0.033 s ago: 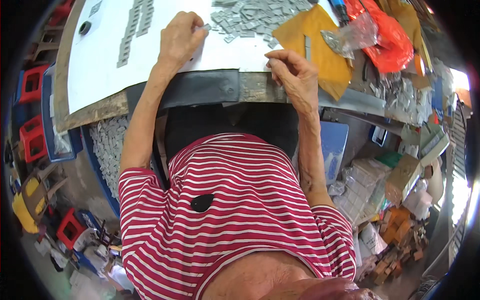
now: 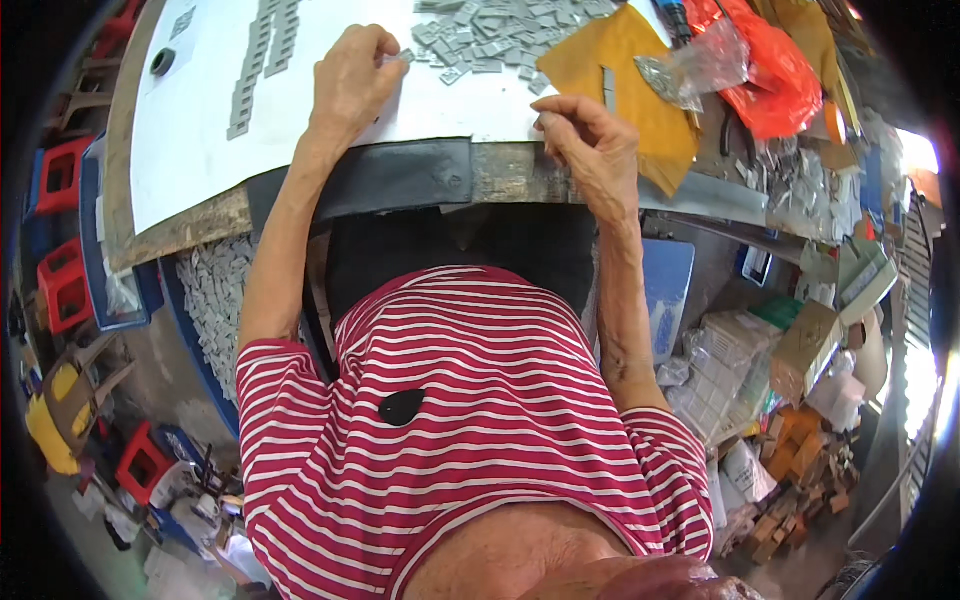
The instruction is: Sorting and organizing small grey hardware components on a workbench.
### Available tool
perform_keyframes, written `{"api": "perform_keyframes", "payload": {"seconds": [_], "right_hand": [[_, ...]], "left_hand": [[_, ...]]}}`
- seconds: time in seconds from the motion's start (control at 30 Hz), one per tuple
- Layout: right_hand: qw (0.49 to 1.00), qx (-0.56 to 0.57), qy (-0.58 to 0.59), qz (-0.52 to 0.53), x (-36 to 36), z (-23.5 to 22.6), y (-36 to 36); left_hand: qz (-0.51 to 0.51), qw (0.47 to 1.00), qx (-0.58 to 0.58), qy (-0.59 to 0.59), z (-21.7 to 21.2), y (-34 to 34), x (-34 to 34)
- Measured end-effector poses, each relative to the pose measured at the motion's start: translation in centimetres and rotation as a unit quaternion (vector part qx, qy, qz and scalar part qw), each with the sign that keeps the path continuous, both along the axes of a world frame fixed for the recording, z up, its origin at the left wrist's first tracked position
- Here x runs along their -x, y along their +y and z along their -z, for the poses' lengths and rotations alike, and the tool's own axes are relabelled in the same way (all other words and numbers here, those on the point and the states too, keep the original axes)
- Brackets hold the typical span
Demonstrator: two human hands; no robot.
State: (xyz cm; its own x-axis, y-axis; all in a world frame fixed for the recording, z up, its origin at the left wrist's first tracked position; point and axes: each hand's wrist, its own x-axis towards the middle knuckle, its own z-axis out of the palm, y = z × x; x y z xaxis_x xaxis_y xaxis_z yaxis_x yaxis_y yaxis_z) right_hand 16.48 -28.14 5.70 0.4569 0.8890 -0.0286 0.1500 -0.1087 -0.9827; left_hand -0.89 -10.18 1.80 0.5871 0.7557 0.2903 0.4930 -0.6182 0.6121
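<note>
Over the white sheet [image 2: 470, 115] on the table, my left hand [image 2: 350, 85] is closed in a pinch, with a small grey flat piece [image 2: 405, 56] at its fingertips. Just right of it lies a loose heap of similar grey pieces [image 2: 490, 45]. To the left, more grey pieces stand in two long stepped rows [image 2: 250, 85]. My right hand [image 2: 595, 150] hovers by the table's front edge, thumb and forefinger together; anything between them is too small to make out. Beside it is a mustard-yellow cloth or sheet [image 2: 650, 120] bearing a narrow grey strip [image 2: 609, 88].
A red plastic bag [image 2: 780, 95] and clear bags [image 2: 720, 65] crowd the table's right side. A black ring [image 2: 162, 62] sits at the left. Below the table is a blue bin of grey pieces [image 2: 215, 290]. Red stools [image 2: 65, 285] and boxes [image 2: 805, 350] surround me.
The table and its contents sit slightly further left in the picture. Both hands keep nearly the same pose.
</note>
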Motion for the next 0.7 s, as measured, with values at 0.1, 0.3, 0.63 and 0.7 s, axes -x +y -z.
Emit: {"api": "perform_keyframes", "payload": {"seconds": [0.1, 0.3, 0.63, 0.7], "right_hand": [[0.997, -0.012, -0.066, 0.037, -2.3, -0.5, -0.3], [0.951, 0.027, -0.309, 0.015, -7.6, -1.0, 0.4], [0.856, -0.027, -0.514, -0.041, -11.6, 2.1, 2.9], [0.841, -0.023, -0.538, -0.049, -11.7, 2.5, 2.9]], "left_hand": [[-0.004, 1.0, 0.011, 0.019, -0.4, -0.5, -0.3], [0.002, 0.999, 0.011, -0.034, -0.2, -0.8, 0.0], [0.018, 0.964, 0.215, -0.156, -2.4, -4.1, 0.4], [0.025, 0.964, 0.211, -0.162, -2.0, -4.5, 0.4]]}}
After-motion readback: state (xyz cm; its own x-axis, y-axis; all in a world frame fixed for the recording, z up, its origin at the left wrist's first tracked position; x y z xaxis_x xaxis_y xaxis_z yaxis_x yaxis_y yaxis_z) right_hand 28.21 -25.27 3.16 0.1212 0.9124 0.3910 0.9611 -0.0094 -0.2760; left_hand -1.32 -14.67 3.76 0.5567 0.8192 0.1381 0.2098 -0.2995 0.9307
